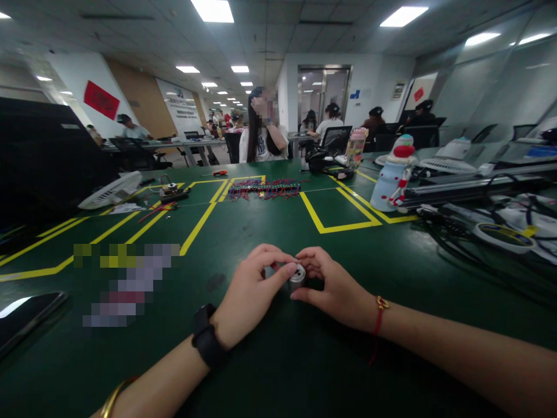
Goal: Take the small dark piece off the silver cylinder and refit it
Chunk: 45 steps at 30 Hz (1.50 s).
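Between my two hands a small silver metal cylinder (298, 277) stands on the green table; it looks like a small motor, with dark spots on its top face. My left hand (256, 278) is closed in a pinch at its upper left edge, thumb and forefinger touching the top. From the other side my right hand (333, 287) curls around the cylinder, thumb at the near side and fingers behind. The fingers partly cover its sides. A dark watch (208, 335) is on my left wrist, a red cord bracelet (380, 313) on my right.
Yellow tape lines (348, 227) mark the green table (270, 371). Farther back lie a bundle of red and blue wires (264, 188) and a screwdriver (217, 173). A light-blue bottle (389, 183) and black cables (461, 241) are at right, a phone (30, 316) at left. A person sits opposite.
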### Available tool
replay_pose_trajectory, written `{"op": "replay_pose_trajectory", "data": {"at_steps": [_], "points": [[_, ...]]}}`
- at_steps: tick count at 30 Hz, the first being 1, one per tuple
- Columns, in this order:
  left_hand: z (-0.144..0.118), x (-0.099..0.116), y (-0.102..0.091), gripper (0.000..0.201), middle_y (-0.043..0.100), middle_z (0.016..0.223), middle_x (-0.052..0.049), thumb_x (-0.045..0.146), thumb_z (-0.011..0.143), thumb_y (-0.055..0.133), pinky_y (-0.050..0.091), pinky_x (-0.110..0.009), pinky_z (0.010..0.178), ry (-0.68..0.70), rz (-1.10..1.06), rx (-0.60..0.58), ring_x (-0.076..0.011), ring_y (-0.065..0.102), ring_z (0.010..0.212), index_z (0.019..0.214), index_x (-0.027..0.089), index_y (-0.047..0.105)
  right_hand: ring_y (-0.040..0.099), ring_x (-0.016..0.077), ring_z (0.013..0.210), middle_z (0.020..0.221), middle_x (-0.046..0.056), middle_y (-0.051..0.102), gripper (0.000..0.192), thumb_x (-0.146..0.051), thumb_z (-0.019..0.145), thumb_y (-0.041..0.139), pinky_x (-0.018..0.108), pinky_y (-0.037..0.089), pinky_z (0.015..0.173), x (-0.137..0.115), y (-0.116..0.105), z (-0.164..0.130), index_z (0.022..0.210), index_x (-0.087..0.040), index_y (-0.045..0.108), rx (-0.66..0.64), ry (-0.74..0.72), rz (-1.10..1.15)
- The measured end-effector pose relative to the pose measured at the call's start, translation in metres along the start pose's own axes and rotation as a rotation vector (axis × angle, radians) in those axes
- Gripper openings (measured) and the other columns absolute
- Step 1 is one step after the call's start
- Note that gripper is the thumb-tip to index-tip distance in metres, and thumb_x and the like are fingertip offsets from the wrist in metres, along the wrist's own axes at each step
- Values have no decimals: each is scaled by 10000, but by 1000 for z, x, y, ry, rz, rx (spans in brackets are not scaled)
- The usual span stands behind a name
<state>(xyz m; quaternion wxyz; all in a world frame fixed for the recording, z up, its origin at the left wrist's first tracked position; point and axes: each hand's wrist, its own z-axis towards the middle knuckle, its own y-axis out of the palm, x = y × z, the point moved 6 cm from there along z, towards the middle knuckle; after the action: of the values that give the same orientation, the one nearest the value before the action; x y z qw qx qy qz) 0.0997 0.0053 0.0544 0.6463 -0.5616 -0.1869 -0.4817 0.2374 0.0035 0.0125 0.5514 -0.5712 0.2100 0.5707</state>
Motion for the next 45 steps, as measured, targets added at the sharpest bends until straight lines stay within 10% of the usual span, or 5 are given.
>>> {"op": "replay_pose_trajectory", "data": {"at_steps": [17,26,31,36,45], "points": [[-5,-40,-7,335,663,1028,-26,491,703,630,387,-351,833,-150,125,-196,-240,572,946,964,295,707,575,124,902,1034,42,579,586,-252,712,636,298,487,833,-7,-8,-1,1249,-219,403,53,-49,-108],[2,-104,-60,405,661,974,-78,500,761,557,452,-285,685,-371,-209,214,-188,585,829,973,173,668,560,175,855,1011,134,586,429,-359,679,606,290,427,744,47,-218,-9,1041,-142,529,789,469,-849],[3,-110,-58,394,651,967,-90,476,739,589,453,-272,670,-396,-297,233,-166,578,792,946,150,667,525,302,944,1026,269,534,510,-366,666,611,394,397,733,64,-266,-36,1062,-60,512,892,596,-960],[4,-108,-56,379,650,956,-82,471,748,581,438,-262,670,-413,-295,242,-164,571,804,940,154,661,391,291,1141,1268,236,387,607,-403,747,555,437,325,909,29,-201,-11,1248,-84,428,764,342,-1088],[3,-104,-54,343,656,952,-67,453,761,574,427,-268,711,-378,-211,184,-172,566,843,929,166,656,516,124,876,959,45,585,243,-288,873,466,261,433,779,-21,16,2,1031,-221,639,-233,-264,-731]]}}
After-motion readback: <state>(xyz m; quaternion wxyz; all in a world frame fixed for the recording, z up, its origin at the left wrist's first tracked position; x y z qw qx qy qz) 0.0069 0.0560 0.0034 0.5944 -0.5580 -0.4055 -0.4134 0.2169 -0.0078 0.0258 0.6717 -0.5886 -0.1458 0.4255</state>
